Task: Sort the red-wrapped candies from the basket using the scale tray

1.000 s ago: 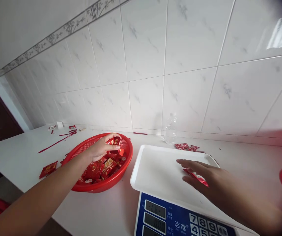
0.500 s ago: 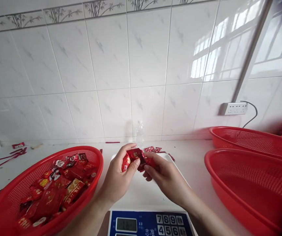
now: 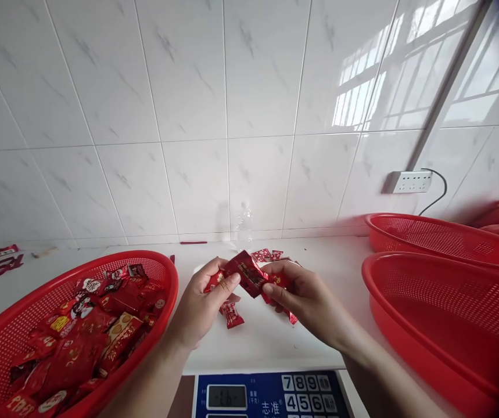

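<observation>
pale wall tiles (image 3: 258, 87) run out of view. over the tray (image 3: 262, 348), left hand (image 3: 205, 299) and right hand (image 3: 304, 293) pinch a dark red packet (image 3: 246, 273), half hiding other packets (image 3: 279, 280); the scale (image 3: 255, 395) is cut off below.

Soft, even daylight, with window glare at far right.
The glossy tiled wall (image 3: 258, 87) mirrors bright, barred panes at right; a faint shadow falls left of the washed-out clear bottle (image 3: 244, 223), and red tints the wall beside the far right basket (image 3: 441, 235). Wide-lens distortion stretches the near left basket (image 3: 35, 306); soft darkness swallows the right edge. The held red packet (image 3: 246, 274) looks fairly crisp.
</observation>
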Demonstrator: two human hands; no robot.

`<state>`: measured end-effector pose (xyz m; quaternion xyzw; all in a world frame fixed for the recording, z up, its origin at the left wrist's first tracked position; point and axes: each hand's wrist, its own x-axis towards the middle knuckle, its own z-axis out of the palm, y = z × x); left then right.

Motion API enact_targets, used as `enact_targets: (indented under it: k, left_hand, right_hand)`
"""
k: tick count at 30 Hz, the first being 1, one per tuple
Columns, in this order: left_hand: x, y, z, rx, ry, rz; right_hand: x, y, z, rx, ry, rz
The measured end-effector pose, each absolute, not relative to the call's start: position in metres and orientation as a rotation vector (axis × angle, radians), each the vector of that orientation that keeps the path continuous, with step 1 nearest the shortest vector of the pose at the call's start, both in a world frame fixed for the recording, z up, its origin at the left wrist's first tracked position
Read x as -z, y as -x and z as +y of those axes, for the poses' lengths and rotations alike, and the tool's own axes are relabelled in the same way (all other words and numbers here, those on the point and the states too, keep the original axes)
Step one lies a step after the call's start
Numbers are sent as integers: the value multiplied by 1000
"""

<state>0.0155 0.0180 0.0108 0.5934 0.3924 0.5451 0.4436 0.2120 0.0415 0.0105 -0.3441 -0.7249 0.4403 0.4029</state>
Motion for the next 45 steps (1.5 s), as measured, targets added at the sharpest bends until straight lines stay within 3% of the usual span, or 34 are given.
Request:
enact_targets:
  k: [11, 17, 22, 30, 36, 45]
  left_hand:
    - [-15, -11, 21, -1457, -1467, 1020]
    - [-12, -10, 20, -1204, -1671, 1169]
    - [-5, -7, 23, -1092, -1680, 1252]
    - [-8, -15, 21, -1278, -1292, 879]
    - [-6, -16, 18, -1347, -1616, 988]
    - [-12, -14, 15, -1238, -1551, 926]
  right_hand:
    - [-19, -227, 37, -811, 1142, -2145]
    - [-16, -234, 38, -648, 1222, -2451]
    - [-10, -228, 42, -366, 1336, -2377]
    - [-16, -213, 29, -821, 1012, -2096]
    - [-11, -202, 28, -1154, 807, -1933]
    - [-10, -207, 34, -935, 912, -1814]
